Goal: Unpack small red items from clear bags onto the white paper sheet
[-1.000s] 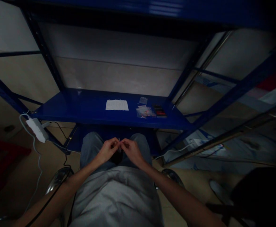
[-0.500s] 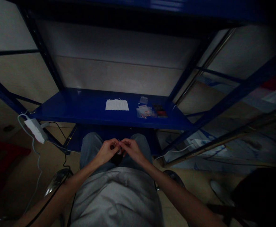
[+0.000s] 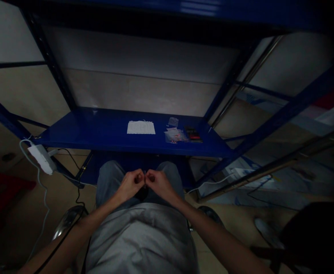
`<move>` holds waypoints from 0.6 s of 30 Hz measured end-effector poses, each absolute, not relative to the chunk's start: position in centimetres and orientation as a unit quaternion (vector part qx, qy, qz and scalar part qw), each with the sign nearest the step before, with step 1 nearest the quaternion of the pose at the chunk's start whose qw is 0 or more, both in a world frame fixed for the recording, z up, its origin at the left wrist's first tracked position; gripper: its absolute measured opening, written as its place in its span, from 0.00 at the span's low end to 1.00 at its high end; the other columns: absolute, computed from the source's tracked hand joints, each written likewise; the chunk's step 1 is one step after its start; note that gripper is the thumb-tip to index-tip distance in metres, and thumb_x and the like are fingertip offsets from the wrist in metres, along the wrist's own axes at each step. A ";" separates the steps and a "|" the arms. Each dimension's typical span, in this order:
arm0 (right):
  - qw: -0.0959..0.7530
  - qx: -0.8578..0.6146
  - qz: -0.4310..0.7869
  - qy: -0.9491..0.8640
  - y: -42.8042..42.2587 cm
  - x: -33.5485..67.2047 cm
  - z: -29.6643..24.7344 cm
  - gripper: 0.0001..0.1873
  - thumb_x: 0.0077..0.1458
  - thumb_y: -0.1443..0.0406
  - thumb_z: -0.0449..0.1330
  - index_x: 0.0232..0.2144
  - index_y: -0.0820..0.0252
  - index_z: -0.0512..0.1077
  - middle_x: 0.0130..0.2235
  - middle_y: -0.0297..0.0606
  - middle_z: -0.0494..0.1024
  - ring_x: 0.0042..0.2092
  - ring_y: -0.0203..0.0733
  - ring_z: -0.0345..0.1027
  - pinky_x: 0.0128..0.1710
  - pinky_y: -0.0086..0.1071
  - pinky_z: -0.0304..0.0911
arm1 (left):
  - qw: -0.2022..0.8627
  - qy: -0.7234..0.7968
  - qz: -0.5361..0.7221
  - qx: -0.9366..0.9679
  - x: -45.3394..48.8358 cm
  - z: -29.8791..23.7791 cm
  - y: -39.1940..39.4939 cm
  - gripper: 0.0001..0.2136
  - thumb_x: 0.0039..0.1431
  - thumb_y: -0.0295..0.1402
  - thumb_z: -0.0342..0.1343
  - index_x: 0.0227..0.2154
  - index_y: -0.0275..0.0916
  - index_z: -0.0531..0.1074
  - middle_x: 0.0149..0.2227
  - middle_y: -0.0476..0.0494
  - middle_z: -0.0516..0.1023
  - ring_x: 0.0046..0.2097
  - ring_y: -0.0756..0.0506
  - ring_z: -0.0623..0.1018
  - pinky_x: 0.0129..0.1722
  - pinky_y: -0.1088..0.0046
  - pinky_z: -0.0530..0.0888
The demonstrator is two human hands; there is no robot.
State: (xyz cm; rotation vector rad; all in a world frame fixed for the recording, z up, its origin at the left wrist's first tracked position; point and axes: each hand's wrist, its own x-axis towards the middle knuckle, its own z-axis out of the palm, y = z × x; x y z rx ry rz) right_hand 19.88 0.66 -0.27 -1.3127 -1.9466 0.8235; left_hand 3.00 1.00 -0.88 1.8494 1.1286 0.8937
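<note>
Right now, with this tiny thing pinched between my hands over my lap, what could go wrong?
The small thin piece between your left hand and right hand could slip; in this dim light it might drop between your jeans-clad knees and be hard to spot. Also, the white power strip by the blue steel shelf might snag your left arm if you swing it wide.
</note>
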 end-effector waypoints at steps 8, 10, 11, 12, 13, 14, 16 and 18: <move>0.298 -0.556 0.209 -0.747 1.5 20.4 -0.1 0.07 0.46 0.73 0.60 0.24 0.55 0.71 0.23 0.34 0.76 0.25 0.38 0.67 0.25 0.29 0.51 | 0.352 0.513 0.364 0.693 2.5 -1.0 1.5 0.03 0.45 0.26 0.53 0.20 0.39 0.66 0.17 0.56 0.62 0.20 0.53 0.61 0.22 0.77 0.55; 0.301 -0.538 0.223 -0.755 1.4 20.3 -0.4 0.06 0.47 0.72 0.60 0.27 0.55 0.72 0.26 0.35 0.78 0.27 0.39 0.69 0.26 0.29 0.53 | 0.340 0.514 0.364 0.699 2.7 -0.7 1.2 0.03 0.45 0.27 0.54 0.20 0.39 0.66 0.17 0.56 0.63 0.21 0.53 0.63 0.22 0.77 0.56; 0.304 -0.527 0.237 -0.758 1.4 20.2 -0.5 0.06 0.48 0.72 0.59 0.28 0.55 0.72 0.27 0.35 0.78 0.28 0.39 0.70 0.27 0.28 0.53 | 0.331 0.513 0.362 0.704 2.9 -0.6 0.9 0.03 0.46 0.27 0.54 0.20 0.39 0.66 0.17 0.56 0.64 0.21 0.53 0.63 0.23 0.77 0.56; 0.306 -0.519 0.249 -0.758 1.3 20.2 -0.6 0.06 0.49 0.71 0.59 0.28 0.56 0.73 0.27 0.35 0.79 0.29 0.40 0.71 0.27 0.29 0.54 | 0.323 0.513 0.359 0.710 3.1 -0.4 0.6 0.03 0.46 0.27 0.54 0.20 0.39 0.66 0.17 0.56 0.64 0.21 0.53 0.64 0.23 0.77 0.57; 0.309 -0.516 0.258 -0.756 1.3 20.2 -0.7 0.06 0.49 0.71 0.58 0.28 0.56 0.73 0.28 0.35 0.79 0.29 0.40 0.71 0.28 0.29 0.55 | 0.313 0.514 0.356 0.715 3.2 -0.2 0.3 0.04 0.46 0.27 0.54 0.20 0.39 0.66 0.17 0.56 0.64 0.21 0.53 0.64 0.23 0.77 0.57; 0.312 -0.519 0.261 -0.752 1.4 20.2 -0.7 0.06 0.50 0.71 0.58 0.28 0.56 0.73 0.28 0.36 0.79 0.29 0.40 0.71 0.28 0.29 0.55 | 0.301 0.518 0.355 0.718 3.3 -0.1 0.1 0.04 0.46 0.27 0.54 0.20 0.39 0.66 0.17 0.56 0.65 0.21 0.53 0.64 0.23 0.77 0.57; 0.320 -0.532 0.259 -0.740 1.6 20.4 -0.6 0.07 0.49 0.72 0.58 0.28 0.56 0.74 0.28 0.35 0.79 0.28 0.40 0.71 0.28 0.29 0.56 | 0.281 0.527 0.357 0.718 3.4 0.2 -0.1 0.05 0.46 0.26 0.54 0.19 0.39 0.65 0.17 0.56 0.64 0.21 0.53 0.64 0.23 0.77 0.57; 0.334 -0.537 0.264 -0.728 1.8 20.6 -0.4 0.07 0.49 0.71 0.58 0.28 0.55 0.74 0.28 0.35 0.79 0.27 0.39 0.71 0.27 0.28 0.57 | 0.288 0.526 0.366 0.712 3.2 0.2 0.1 0.05 0.48 0.27 0.54 0.20 0.39 0.65 0.17 0.56 0.64 0.21 0.53 0.64 0.23 0.76 0.58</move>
